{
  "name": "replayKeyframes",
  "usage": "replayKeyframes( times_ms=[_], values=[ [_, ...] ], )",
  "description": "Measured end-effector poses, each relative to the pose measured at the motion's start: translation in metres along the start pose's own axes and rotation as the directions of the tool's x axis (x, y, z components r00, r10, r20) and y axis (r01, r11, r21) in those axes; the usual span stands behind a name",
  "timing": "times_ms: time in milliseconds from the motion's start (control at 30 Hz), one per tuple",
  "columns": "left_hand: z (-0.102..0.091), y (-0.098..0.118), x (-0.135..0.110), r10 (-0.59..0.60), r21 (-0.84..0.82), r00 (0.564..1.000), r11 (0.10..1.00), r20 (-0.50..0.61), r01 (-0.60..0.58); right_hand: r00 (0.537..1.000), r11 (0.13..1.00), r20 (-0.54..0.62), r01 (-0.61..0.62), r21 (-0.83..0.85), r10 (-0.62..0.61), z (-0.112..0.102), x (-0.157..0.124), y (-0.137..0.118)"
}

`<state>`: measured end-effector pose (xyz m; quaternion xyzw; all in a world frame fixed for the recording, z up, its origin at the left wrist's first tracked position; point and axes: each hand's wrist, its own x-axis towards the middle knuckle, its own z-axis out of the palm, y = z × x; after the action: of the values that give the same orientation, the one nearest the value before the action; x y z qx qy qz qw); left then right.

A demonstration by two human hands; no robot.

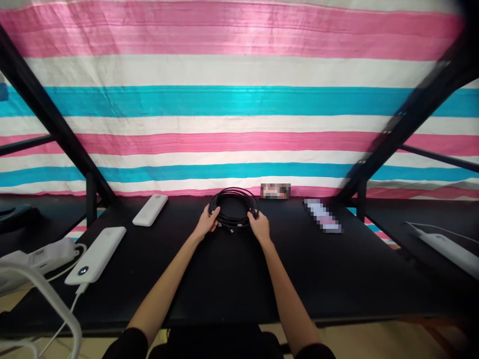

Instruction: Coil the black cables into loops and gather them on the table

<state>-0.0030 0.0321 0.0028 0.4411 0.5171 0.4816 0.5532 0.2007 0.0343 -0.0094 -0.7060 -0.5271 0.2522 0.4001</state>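
Observation:
A coil of black cable (234, 191), wound in several loops, is held between my two hands over the black table. My left hand (205, 222) grips the coil's left side, thumb on top and fingers curled under it. On the opposite side, my right hand (259, 225) is closed round the loops in the same way. A small light-coloured bit shows at the coil's near edge, too small to name. Whether the coil rests on the table or is slightly lifted, I cannot tell.
On the black table (224, 279), two white power banks (150, 210) lie to the left, the nearer with a cable plugged in. A white power strip (45, 257) is at far left. Two blurred-out items stand right of the coil. Black metal posts (404, 124) flank a striped sheet (232, 99).

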Motion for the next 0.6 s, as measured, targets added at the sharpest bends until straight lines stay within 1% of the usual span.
replayKeyframes(
  times_ms=[133, 233, 300, 400, 533, 600],
  values=[
    [-0.006, -0.001, 0.000, -0.040, -0.040, 0.999, 0.998, 0.032, 0.041, 0.999, 0.999, -0.017, -0.029, -0.023, 0.028, -0.003, 0.001, -0.002],
    [-0.008, -0.001, -0.001, -0.046, -0.083, 0.999, 0.996, -0.003, 0.045, 0.998, 0.997, -0.011, -0.057, -0.049, 0.056, -0.008, 0.001, 0.000],
    [-0.012, -0.002, -0.003, -0.040, -0.112, 0.997, 0.993, -0.062, 0.033, 0.997, 0.994, -0.023, -0.079, -0.069, 0.078, -0.012, 0.000, 0.002],
    [-0.024, -0.004, -0.008, -0.033, -0.156, 0.983, 0.988, -0.183, 0.004, 0.992, 0.989, -0.056, -0.117, -0.092, 0.112, -0.016, -0.003, 0.005],
    [-0.045, -0.006, -0.009, -0.041, -0.212, 0.937, 0.977, -0.347, -0.036, 0.987, 0.982, -0.086, -0.143, -0.121, 0.133, -0.015, -0.008, 0.003],
    [-0.052, -0.006, -0.007, -0.058, -0.241, 0.915, 0.970, -0.399, -0.044, 0.987, 0.980, -0.090, -0.141, -0.138, 0.130, -0.014, -0.009, 0.001]
  ],
)
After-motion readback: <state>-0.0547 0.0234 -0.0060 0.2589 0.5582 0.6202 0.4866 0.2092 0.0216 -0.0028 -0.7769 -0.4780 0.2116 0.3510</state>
